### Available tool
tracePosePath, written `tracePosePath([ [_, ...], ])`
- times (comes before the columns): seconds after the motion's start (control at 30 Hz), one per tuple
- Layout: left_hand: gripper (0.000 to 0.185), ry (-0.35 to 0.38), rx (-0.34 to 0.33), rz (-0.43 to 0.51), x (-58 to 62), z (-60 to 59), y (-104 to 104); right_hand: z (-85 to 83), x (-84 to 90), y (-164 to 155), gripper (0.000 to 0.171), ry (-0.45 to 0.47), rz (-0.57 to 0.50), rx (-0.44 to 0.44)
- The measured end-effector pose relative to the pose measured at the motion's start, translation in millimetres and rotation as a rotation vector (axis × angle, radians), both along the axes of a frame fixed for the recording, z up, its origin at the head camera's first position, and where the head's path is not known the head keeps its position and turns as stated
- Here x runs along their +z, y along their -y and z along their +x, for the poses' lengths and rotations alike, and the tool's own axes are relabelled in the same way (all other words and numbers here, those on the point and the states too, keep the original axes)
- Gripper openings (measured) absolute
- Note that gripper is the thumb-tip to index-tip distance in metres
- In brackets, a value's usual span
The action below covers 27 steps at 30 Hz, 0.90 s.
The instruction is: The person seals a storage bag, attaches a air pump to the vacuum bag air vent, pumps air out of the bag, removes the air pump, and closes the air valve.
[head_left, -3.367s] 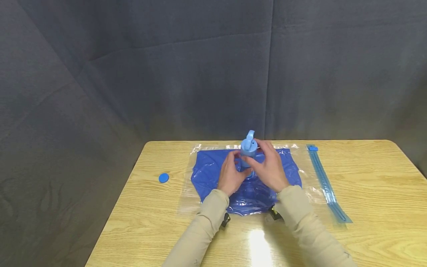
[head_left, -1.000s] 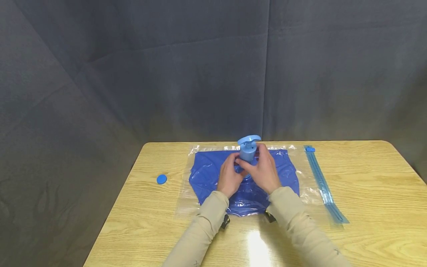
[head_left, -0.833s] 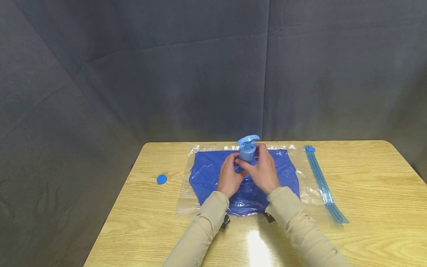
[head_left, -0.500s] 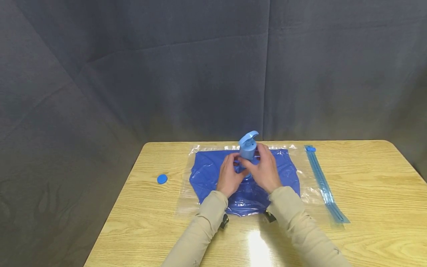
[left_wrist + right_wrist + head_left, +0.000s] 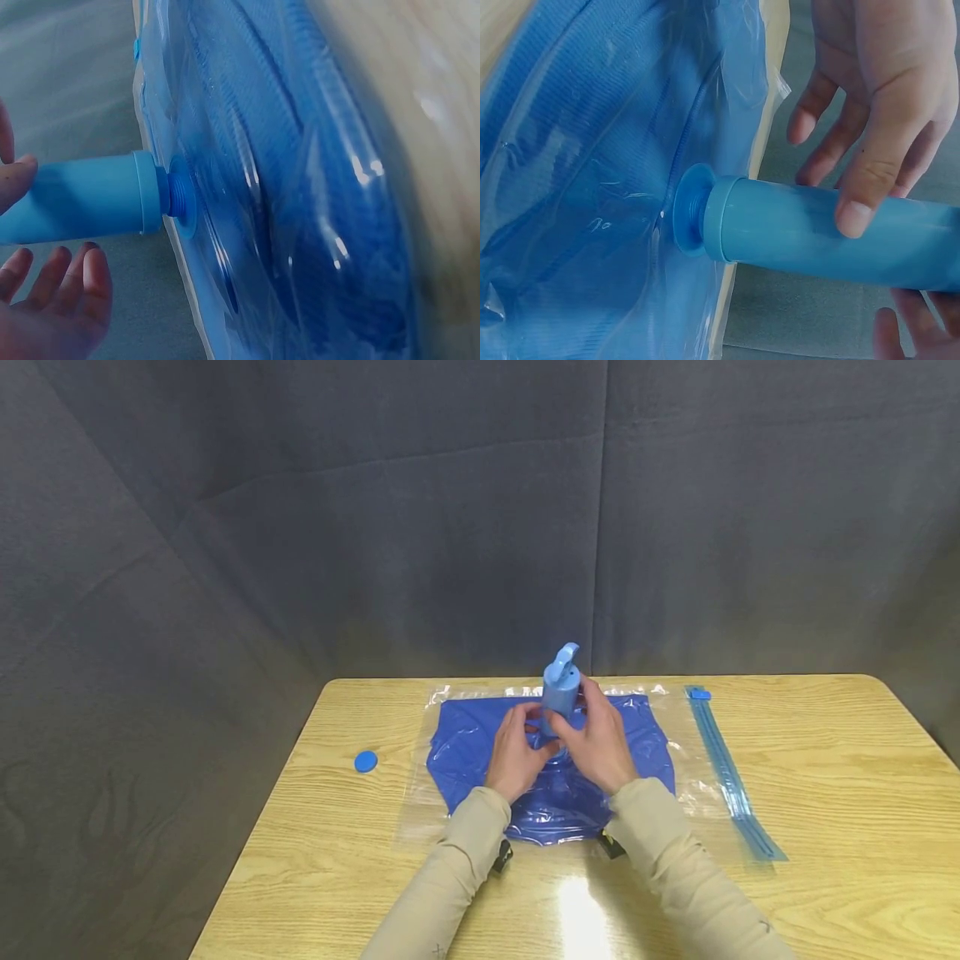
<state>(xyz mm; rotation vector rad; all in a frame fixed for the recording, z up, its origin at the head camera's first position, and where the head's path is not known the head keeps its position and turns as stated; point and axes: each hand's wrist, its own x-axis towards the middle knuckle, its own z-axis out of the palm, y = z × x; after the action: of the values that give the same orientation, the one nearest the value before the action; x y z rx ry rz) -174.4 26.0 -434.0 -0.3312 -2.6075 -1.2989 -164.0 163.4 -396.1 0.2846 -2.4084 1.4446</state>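
A light blue hand pump (image 5: 560,693) with a flat handle (image 5: 564,660) stands upright over a clear plastic storage bag (image 5: 420,810) that holds blue fabric. My right hand (image 5: 606,743) grips the pump from the right, thumb across its near side. On the left, my left hand (image 5: 516,756) curls its fingers and thumb round the pump lower down. Both wrist views show the pump's rimmed end at the bag's round threaded valve (image 5: 694,210). Some threads (image 5: 178,195) are exposed in the left wrist view. The handle is out of both wrist views.
A small blue disc (image 5: 365,762) lies on the wooden table (image 5: 300,860), left of the bag. Along the bag's right end runs a blue zip strip (image 5: 727,760) with a slider (image 5: 701,694) at its far end. A dark grey curtain (image 5: 450,527) hangs behind the table.
The pump's handle swung broadside by about a second ago, then turned back to point more away from me. My right hand's grip shifted slightly with it. My left hand stayed almost still.
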Motion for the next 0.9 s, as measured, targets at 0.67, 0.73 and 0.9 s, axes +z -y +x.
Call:
tracePosePath([
  [0.67,0.067,0.068,-0.024,0.031,-0.5,1.1,12.1,-5.2,-2.7,-7.3,0.064,-0.002,-0.039,-0.051],
  [0.73,0.069,0.089,-0.027,0.011,-0.8,1.4,14.9,-5.1,-2.1,-10.2,0.064,0.011,-0.052,-0.07],
  [0.9,0.07,0.126,-0.013,-0.162,-0.8,4.6,26.4,-4.9,-0.5,-19.1,0.061,0.046,-0.058,-0.11],
])
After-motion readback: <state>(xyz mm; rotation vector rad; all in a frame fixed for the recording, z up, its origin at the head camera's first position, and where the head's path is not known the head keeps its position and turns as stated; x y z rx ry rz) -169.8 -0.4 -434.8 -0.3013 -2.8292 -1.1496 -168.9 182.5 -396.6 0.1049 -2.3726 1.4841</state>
